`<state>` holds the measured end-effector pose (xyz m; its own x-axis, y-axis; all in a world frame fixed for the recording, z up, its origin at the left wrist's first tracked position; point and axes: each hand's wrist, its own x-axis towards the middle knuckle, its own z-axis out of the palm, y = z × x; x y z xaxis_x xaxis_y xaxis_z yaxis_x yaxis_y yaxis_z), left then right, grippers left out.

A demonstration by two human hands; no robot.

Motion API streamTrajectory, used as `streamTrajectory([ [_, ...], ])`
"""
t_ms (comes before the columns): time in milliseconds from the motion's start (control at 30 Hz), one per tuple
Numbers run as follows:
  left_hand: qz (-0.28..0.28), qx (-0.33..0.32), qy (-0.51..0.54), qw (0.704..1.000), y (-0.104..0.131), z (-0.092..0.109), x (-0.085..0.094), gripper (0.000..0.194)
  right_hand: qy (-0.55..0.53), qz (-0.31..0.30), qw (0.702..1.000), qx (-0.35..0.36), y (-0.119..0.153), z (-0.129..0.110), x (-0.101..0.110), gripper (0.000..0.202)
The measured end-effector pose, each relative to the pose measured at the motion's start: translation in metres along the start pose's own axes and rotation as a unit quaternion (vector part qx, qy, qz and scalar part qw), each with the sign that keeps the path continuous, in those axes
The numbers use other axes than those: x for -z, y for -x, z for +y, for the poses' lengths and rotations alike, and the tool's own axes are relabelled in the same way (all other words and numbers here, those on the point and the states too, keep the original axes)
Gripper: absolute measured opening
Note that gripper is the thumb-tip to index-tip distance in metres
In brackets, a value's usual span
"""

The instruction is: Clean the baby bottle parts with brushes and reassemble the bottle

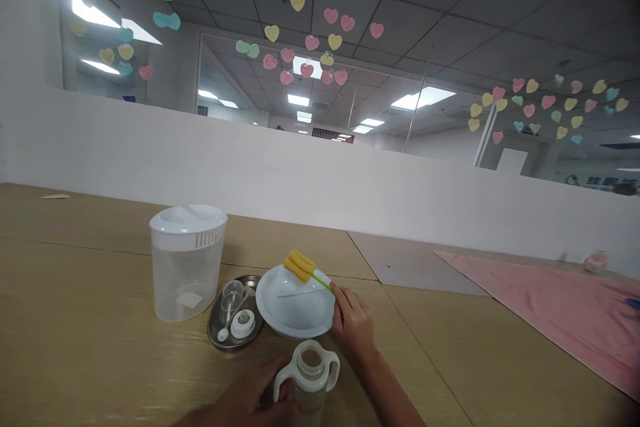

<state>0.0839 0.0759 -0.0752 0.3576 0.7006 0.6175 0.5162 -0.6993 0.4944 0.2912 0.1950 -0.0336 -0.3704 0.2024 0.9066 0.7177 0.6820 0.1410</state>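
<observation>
My right hand (354, 321) is closed round the green handle of a bottle brush (300, 266) with a yellow sponge head. The sponge sits over the far rim of a white bowl (296, 321). At the front, my left hand (255, 397) grips a clear baby bottle (309, 395) by its left side; the bottle stands upright, its mouth uncovered, with a white two-handled collar. Left of the bowl, an oval metal tray (235, 345) holds a clear cap (231, 296), a white ring with a teat (243, 324) and a small white-ended brush (223, 333).
A tall translucent container (186, 280) with a white lid stands behind the tray on the left. A pink cloth (560, 307) covers the table's right side, with a small pinkish jar (596, 261) at its back. A white wall (310, 180) borders the table (100, 347).
</observation>
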Motion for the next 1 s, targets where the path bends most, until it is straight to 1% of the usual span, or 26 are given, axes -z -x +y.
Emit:
streamTrajectory([
  [100,-0.029,-0.001,-0.006,1.0,0.001,0.002,0.004,0.028,0.002,0.002,1.0,0.002,0.0,0.0,0.0,0.036],
  [167,-0.02,-0.008,-0.014,1.0,0.003,0.002,0.007,0.024,0.003,0.001,1.0,-0.001,0.0,0.0,0.001,0.036],
  [200,-0.006,-0.014,-0.018,1.0,0.004,0.001,0.008,0.022,0.003,0.001,1.0,-0.001,-0.001,0.001,0.001,0.036],
  [267,0.031,-0.025,-0.023,0.999,0.008,-0.002,0.011,0.018,0.001,0.007,1.0,-0.003,-0.001,0.001,0.002,0.036],
  [333,0.092,-0.022,-0.026,0.995,0.011,-0.006,0.017,0.016,-0.001,0.016,1.0,-0.013,-0.002,0.0,0.003,0.036],
  [400,0.158,0.0,-0.043,0.987,0.011,-0.007,0.026,0.023,-0.003,0.033,0.999,-0.04,-0.004,-0.001,0.005,0.035],
  [433,0.181,0.017,-0.058,0.982,0.008,-0.007,0.032,0.026,-0.005,0.045,0.997,-0.057,-0.005,-0.002,0.005,0.035],
  [500,0.206,0.036,-0.083,0.974,-0.001,-0.003,0.046,0.019,-0.012,0.074,0.994,-0.084,-0.008,-0.003,0.007,0.034],
  [567,0.24,0.052,-0.104,0.964,-0.013,0.003,0.062,0.023,-0.022,0.109,0.99,-0.089,-0.011,-0.005,0.009,0.033],
  [600,0.245,0.052,-0.12,0.961,-0.02,0.005,0.069,0.025,-0.028,0.123,0.989,-0.082,-0.013,-0.006,0.01,0.034],
  [667,0.239,0.045,-0.166,0.956,-0.031,0.003,0.08,0.022,-0.041,0.139,0.988,-0.057,-0.014,-0.007,0.012,0.036],
  [767,0.22,0.014,-0.269,0.937,-0.041,-0.011,0.09,0.021,-0.039,0.137,0.99,-0.007,-0.014,-0.009,0.011,0.042],
  [833,0.188,-0.007,-0.331,0.925,-0.044,-0.022,0.093,0.019,-0.02,0.122,0.992,0.029,-0.012,-0.01,0.01,0.044],
  [900,0.15,-0.027,-0.373,0.915,-0.046,-0.03,0.094,0.016,-0.004,0.097,0.993,0.064,-0.012,-0.01,0.01,0.045],
  [933,0.137,-0.034,-0.387,0.911,-0.047,-0.031,0.094,0.015,0.0,0.083,0.994,0.076,-0.012,-0.01,0.01,0.045],
  [1000,0.129,-0.05,-0.407,0.903,-0.049,-0.031,0.094,0.015,0.001,0.064,0.994,0.083,-0.014,-0.008,0.012,0.044],
])
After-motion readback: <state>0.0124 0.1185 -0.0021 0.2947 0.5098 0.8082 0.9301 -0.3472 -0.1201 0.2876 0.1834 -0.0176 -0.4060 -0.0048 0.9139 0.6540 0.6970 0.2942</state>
